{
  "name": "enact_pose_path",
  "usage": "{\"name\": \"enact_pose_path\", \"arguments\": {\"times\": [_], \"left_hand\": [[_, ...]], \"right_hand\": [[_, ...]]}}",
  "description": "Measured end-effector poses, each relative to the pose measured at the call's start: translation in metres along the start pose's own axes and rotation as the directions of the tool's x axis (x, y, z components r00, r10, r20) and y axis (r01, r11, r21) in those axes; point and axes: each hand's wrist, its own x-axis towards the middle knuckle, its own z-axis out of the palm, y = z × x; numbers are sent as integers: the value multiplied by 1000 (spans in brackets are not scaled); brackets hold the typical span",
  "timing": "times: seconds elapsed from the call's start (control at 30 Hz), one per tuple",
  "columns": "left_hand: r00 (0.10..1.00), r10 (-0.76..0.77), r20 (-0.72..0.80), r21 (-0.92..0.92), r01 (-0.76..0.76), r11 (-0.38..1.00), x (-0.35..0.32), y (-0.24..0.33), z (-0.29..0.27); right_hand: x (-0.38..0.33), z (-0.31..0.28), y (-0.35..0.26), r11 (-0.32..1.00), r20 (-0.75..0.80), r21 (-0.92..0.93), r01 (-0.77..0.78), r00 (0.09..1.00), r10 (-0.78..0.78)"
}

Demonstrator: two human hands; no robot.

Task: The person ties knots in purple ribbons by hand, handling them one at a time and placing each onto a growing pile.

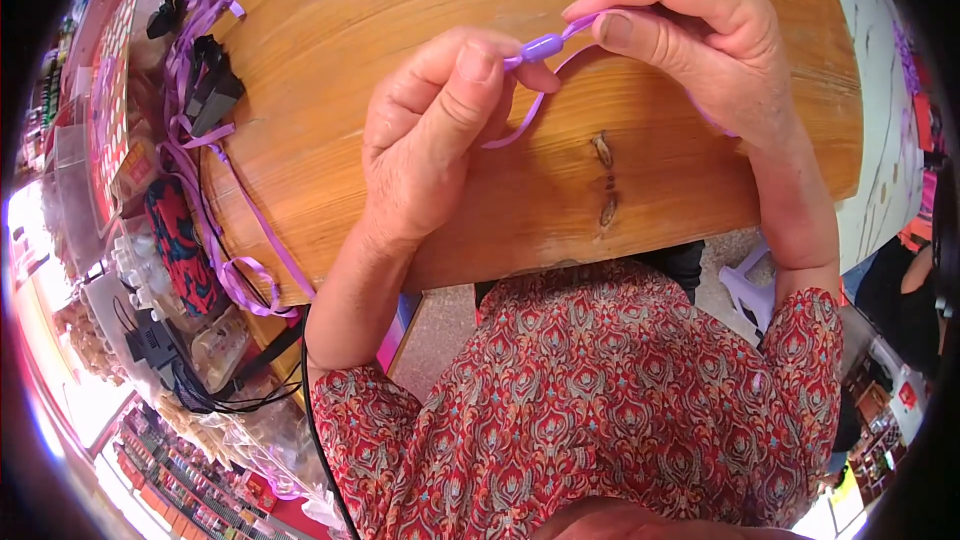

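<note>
Above the wooden table (330, 180), a small purple plastic barrel bead (543, 47) sits on a purple ribbon (533, 120). My left hand (430, 130) is closed, its thumb and fingers pinching the ribbon at the bead's left end. To the right of the bead, my right hand (700, 40) pinches the ribbon between thumb and forefinger. A loose length of the ribbon curves down below the bead, between my hands. Part of it passes behind my right hand and is hidden there.
More purple ribbons (212, 0) hang in a bunch along the table's left edge, beside black clips or adapters (212, 85). A red and black patterned pouch (185, 245) and black cables (255, 405) lie to the left. A white stool (750, 285) stands at the lower right.
</note>
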Motion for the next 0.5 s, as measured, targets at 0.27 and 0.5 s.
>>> {"name": "enact_pose_path", "arguments": {"times": [0.27, 0.5], "left_hand": [[915, 389, -105, 637, -238, 733, 13, -5, 4], [848, 529, -34, 877, -229, 423, 13, -3, -4]], "right_hand": [[35, 11, -68, 392, -350, 61, -918, 348, 870], [45, -7, -81, 454, -502, 11, -891, 388, 773]]}}
